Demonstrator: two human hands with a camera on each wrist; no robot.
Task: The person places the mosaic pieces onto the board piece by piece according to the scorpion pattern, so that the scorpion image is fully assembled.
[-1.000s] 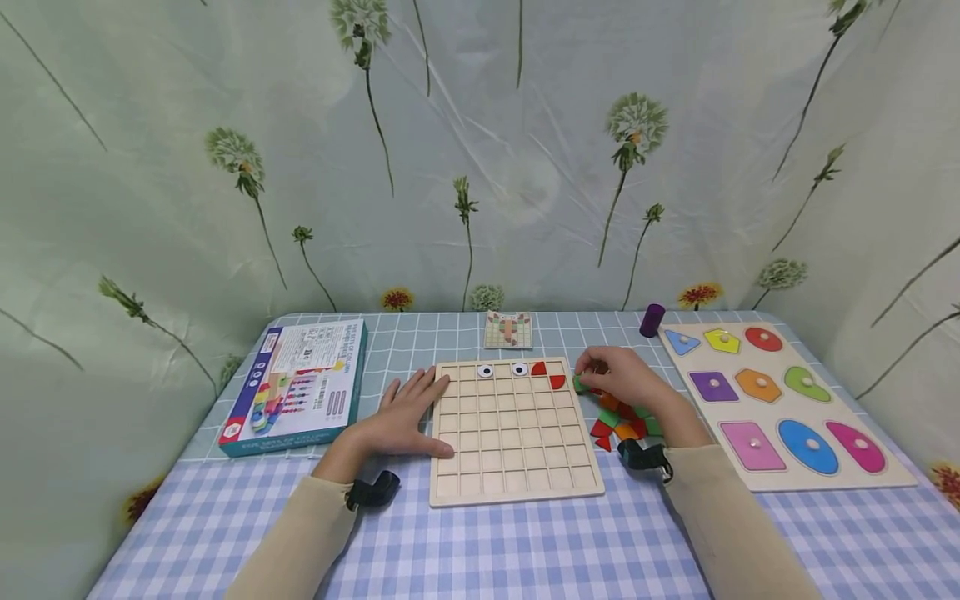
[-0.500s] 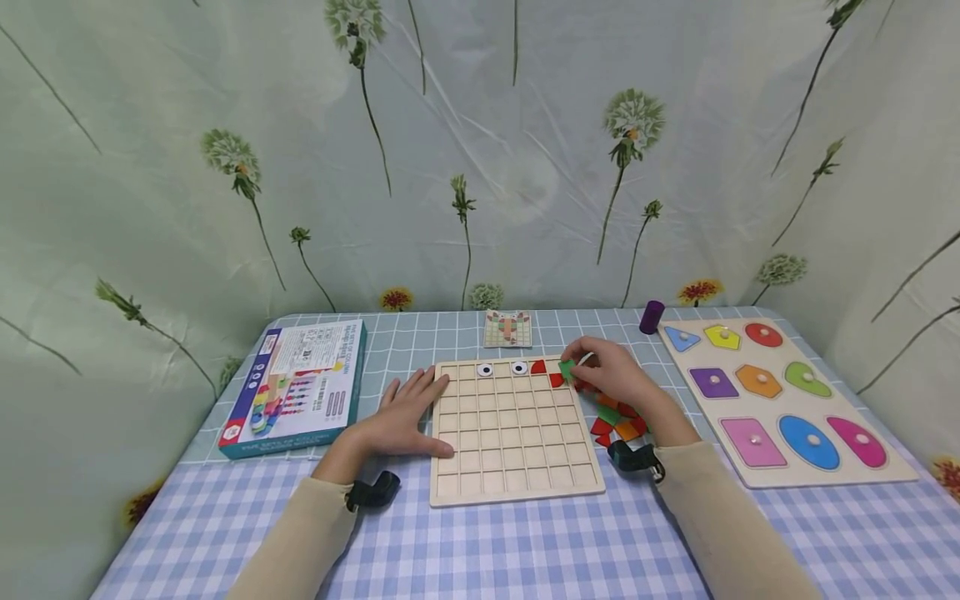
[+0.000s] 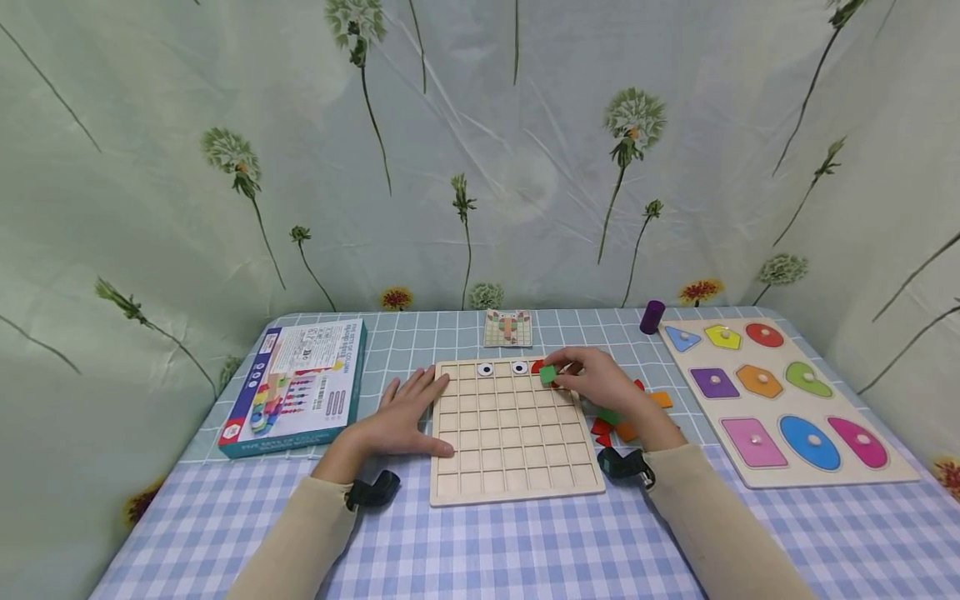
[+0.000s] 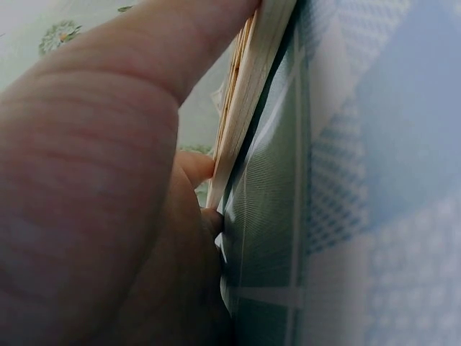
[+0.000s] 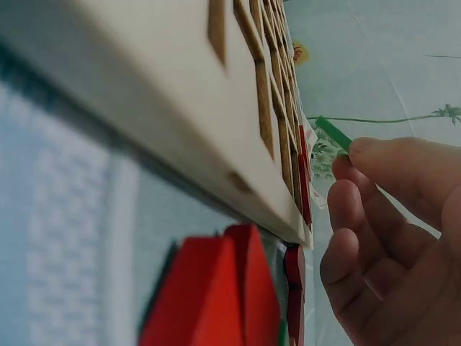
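Pinching a green square tile (image 3: 548, 374) between thumb and fingertip, the right hand (image 3: 596, 379) holds it above the upper right part of a square pale wooden grid board (image 3: 513, 433). In the right wrist view the tile is tilted and apart from the board; from the head it overlaps two flat red pieces (image 3: 537, 366), so the cell beneath it cannot be told. The left hand (image 3: 401, 419) lies at the board's left side, fingers straight, spread and grasping nothing, thumb on the edge lower down. Light pressure there should stop the board sliding on the counter (image 3: 450, 550) with its blue checked cloth.

Choosing the cell probably calls for a look at the small square pattern card (image 3: 507, 329) behind the board; its design is too small to read surely here. Then it would be best to level the tile, rest one edge inside the cell's ridge, let it drop flat and press with a fingertip. Coming straight down is safer than sweeping sideways, which could nudge the red pieces. A raised wrist would spare the loose heap of red, orange and green pieces (image 3: 602, 427) beneath the forearm. If the tile rocks, a corner is probably caught on a ridge: turn it slightly rather than force it.
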